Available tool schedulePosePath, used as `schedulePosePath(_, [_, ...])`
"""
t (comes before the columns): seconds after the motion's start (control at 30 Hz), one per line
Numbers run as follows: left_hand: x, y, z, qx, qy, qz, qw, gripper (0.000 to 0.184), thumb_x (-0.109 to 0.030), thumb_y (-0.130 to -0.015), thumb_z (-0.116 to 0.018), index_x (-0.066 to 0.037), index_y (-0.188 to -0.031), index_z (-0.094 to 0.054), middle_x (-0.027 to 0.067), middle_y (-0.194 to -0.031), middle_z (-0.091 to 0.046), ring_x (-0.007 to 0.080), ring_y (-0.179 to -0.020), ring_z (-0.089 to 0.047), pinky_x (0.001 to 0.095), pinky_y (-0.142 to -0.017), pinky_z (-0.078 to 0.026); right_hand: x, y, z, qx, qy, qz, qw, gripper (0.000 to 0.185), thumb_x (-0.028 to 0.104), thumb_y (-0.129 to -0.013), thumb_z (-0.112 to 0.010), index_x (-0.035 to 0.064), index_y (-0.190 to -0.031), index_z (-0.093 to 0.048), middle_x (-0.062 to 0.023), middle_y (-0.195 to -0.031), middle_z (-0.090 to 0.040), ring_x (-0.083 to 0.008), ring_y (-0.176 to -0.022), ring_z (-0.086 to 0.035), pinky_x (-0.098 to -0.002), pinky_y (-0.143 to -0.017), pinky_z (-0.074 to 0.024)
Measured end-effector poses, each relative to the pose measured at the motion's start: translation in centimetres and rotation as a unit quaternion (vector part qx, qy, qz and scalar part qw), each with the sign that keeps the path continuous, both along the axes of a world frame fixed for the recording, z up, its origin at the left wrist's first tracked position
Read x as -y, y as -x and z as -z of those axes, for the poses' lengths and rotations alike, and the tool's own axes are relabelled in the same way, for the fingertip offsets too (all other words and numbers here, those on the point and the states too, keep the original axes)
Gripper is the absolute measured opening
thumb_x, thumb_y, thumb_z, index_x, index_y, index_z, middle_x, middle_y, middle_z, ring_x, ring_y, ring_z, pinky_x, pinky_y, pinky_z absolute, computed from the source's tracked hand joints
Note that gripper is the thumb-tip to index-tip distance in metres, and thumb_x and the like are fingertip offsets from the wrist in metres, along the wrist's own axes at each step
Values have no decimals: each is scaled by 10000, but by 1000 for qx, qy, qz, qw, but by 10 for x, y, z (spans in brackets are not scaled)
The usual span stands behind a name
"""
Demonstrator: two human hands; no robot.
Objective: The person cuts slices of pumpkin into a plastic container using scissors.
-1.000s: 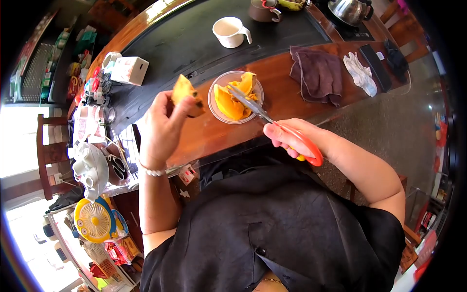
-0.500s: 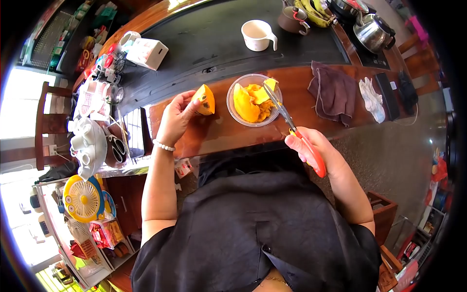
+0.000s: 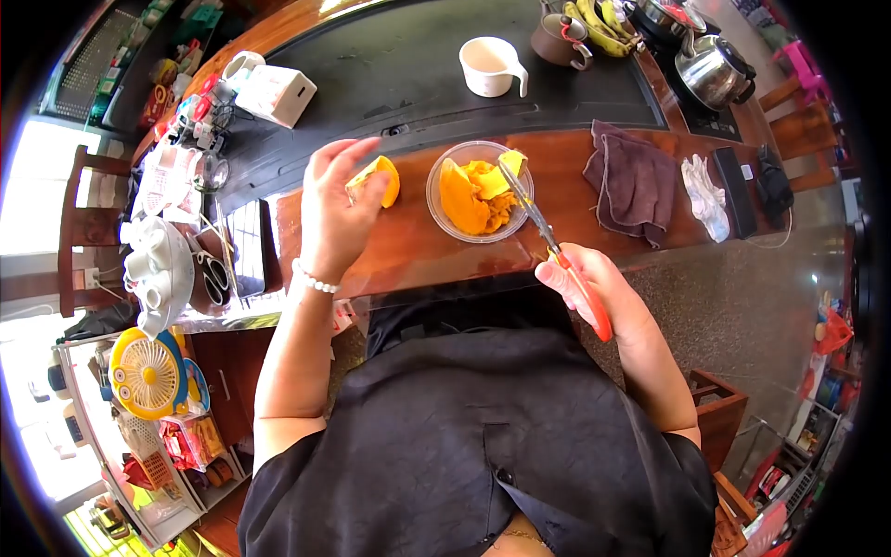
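Note:
A wedge of orange pumpkin (image 3: 390,183) rests on the wooden table edge at the left. Just in front of it is my left hand (image 3: 336,206), its fingers spread and the thumb partly covering the wedge. My right hand (image 3: 599,283) is wrapped around the red handles of the scissors (image 3: 536,221). Their blades slant up and left over the rim of a clear round plastic bowl (image 3: 434,206). Inside the bowl are orange pumpkin pieces (image 3: 464,200), and a yellower piece (image 3: 501,176) sits by the blade tips. Whether the blades grip it, I cannot tell.
Beyond the bowl stands a white cup (image 3: 490,67) with a handle, near a brown pot (image 3: 557,42) and bananas (image 3: 601,26). A brown cloth (image 3: 633,181) and white gloves (image 3: 705,197) lie at the right. A steel kettle (image 3: 713,67) is farther back.
My left hand has let go of the pumpkin wedge, and its fingers have opened and lifted. The wedge now lies on the table. The scissors stay almost in place over the bowl.

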State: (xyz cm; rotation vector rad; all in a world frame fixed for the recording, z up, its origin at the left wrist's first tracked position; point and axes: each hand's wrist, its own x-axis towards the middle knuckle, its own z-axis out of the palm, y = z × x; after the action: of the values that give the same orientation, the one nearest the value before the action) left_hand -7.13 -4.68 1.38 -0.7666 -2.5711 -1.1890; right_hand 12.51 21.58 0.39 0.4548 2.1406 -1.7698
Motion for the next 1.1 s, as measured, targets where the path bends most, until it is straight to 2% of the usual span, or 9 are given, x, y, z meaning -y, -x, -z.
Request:
schedulePosePath(0.07, [-17, -6, -16, -32, 82, 113, 990, 349, -141, -806, -693, -102, -1152, -677, 133, -1098, -582, 308, -1058, -543, 383, -958, -440, 1, 0, -8, 21, -8, 10, 1000, 547, 544, -854, -694, 52, -717, -497, 14, -655, -434, -89, -642, -393, -274, -563, -363])
schedulePosePath(0.1, [-28, -12, -26, -24, 126, 128, 983, 397, -68, -783, -679, -131, -1175, -675, 117, -1099, -573, 280, -1078, -536, 378, -963, -437, 2, 0, -9, 21, -8, 9, 1000, 547, 544, -854, -694, 52, -717, -497, 14, -655, -434, -89, -642, -393, -274, -563, -363])
schedulePosePath(0.3, [-53, -12, -30, -63, 247, 182, 950, 338, -104, -734, -706, -105, -1070, -678, 103, -986, -547, 286, -1008, -518, 389, -893, -441, 2, -6, -9, 12, 17, 35, 999, 536, 530, -853, -702, 56, -712, -495, 30, -656, -437, -71, -631, -390, -262, -550, -349])
schedulePosePath(0.57, [-52, -6, -35, 3, 262, 231, 937, 232, -84, -704, -715, -78, -925, -644, 81, -794, -596, 259, -767, -585, 363, -760, -487, -2, -5, -5, 0, 13, 34, 999, 531, 523, -853, -706, 54, -715, -498, 13, -658, -443, -89, -632, -401, -273, -562, -374])
schedulePosePath(0.67, [-48, -11, -38, 131, 208, 244, 938, 191, -74, -728, -713, -53, -895, -622, 48, -775, -637, 174, -677, -605, 290, -668, -496, -2, -4, -14, -1, -6, 20, 1000, 527, 515, -855, -707, 47, -733, -497, 5, -674, -473, -92, -645, -429, -281, -576, -391])
schedulePosePath(0.77, [-37, -7, -35, 321, 29, 205, 924, 132, -93, -821, -691, -49, -898, -594, -23, -812, -641, 58, -686, -601, 205, -627, -470, -3, -4, -20, -11, -18, 8, 1000, 540, 521, -843, -718, 38, -752, -491, -16, -695, -497, -92, -674, -457, -292, -603, -417])
schedulePosePath(0.93, [-22, -15, -31, 463, -152, 135, 863, 127, -78, -835, -676, -83, -919, -581, -16, -793, -621, 50, -672, -573, 185, -595, -443, -8, -6, -17, -41, -94, 4, 995, 567, 527, -797, -754, 24, -790, -492, -99, -727, -564, -215, -670, -554, -345, -649, -464])
schedulePosePath(1.0, [-16, -21, -24, 527, -277, 100, 797, 117, -71, -839, -670, -102, -910, -581, -22, -785, -616, 55, -670, -586, 186, -595, -460, -9, -6, -21, -43, -142, -9, 989, 579, 531, -778, -767, 21, -810, -497, -131, -750, -585, -274, -682, -586, -367, -669, -477])
schedulePosePath(1.1, [-16, -31, -20, 536, -311, 95, 779, 93, -73, -860, -646, -112, -914, -582, -21, -761, -597, 58, -643, -577, 191, -590, -471, -8, -8, -28, -67, -198, -23, 978, 601, 535, -748, -786, 15, -861, -507, -177, -851, -616, -361, -764, -612, -409, -713, -488])
